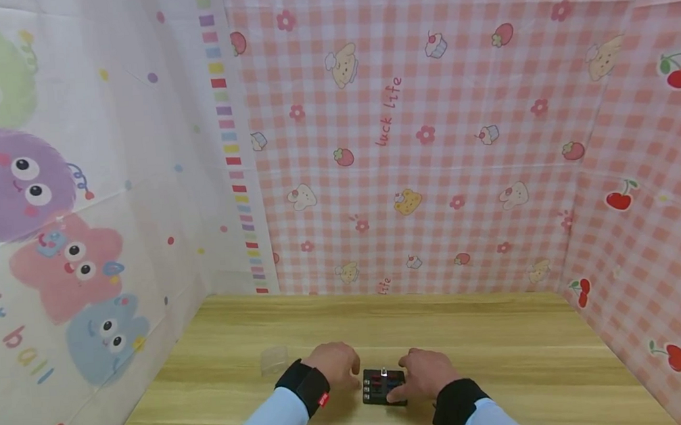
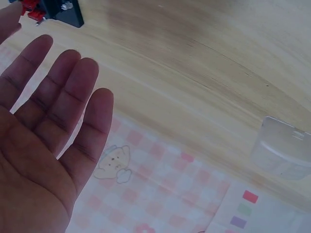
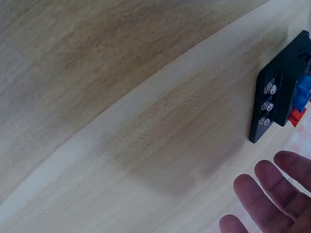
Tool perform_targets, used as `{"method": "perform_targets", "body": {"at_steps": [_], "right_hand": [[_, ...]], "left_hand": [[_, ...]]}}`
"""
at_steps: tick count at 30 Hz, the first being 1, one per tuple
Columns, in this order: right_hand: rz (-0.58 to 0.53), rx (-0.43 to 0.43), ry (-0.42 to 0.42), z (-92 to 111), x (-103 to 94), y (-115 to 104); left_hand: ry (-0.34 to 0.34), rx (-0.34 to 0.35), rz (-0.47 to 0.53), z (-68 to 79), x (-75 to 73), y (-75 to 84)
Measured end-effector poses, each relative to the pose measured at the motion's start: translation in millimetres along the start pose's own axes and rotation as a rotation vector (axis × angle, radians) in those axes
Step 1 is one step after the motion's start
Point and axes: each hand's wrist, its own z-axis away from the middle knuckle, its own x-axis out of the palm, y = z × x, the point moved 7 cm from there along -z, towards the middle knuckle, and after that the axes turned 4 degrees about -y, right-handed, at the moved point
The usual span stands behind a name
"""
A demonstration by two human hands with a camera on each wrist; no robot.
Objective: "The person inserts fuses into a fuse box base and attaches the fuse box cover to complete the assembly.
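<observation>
A black fuse block [image 1: 375,388] lies on the wooden table between the two hands. Silver screw terminals run along its sides, and red and blue blade fuses [image 3: 302,92] sit in its middle. My left hand [image 1: 335,364] hovers just off the block's left side, and its fingers extend loosely in the left wrist view. From the other side, my right hand [image 1: 425,374] reaches over the block's right edge, with the thumb overlapping its near right corner in the head view. In the right wrist view the other fingers [image 3: 262,199] are extended and apart from the block.
A clear plastic cover [image 1: 274,360] rests on the table [image 1: 503,326] left of my left hand, also visible in the left wrist view. Behind the table hangs a pink checked cloth [image 1: 408,168], with patterned cloth on both sides too.
</observation>
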Motion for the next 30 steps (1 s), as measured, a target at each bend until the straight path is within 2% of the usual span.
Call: {"method": "perform_targets", "body": {"at_steps": [11, 30], "right_hand": [[-0.020, 0.042, -0.012, -0.8, -1.6, 5.2], [0.011, 0.027, 0.008, 1.6, -2.2, 4.5]], "left_hand": [[-0.014, 0.047, 0.037, 0.9, 7.9, 10.8], [-0.103, 0.147, -0.021, 2.7, 15.3, 38.0]]}}
